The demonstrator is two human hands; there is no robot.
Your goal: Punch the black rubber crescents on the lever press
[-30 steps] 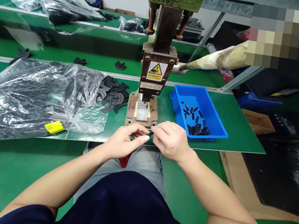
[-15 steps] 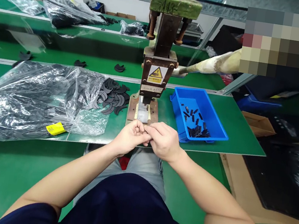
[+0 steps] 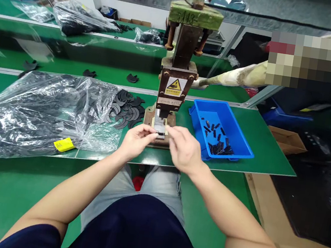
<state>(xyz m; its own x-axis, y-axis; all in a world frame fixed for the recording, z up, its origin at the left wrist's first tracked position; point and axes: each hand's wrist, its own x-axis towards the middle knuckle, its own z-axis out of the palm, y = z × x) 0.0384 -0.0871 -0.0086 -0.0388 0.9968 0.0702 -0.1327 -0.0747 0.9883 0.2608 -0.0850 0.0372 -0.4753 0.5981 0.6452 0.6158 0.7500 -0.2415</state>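
Left hand [image 3: 136, 141] pinches small black piece [image 3: 160, 134] at press base [image 3: 148, 117]; right hand [image 3: 185, 151] beside it, fingers curled, cannot tell whether gripping.

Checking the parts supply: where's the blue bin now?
In the head view, the blue bin sits on the green table, right of the press and beside the right hand.

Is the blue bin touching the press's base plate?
Apart. The head view shows a strip of green bench between the blue bin and the brown base plate.
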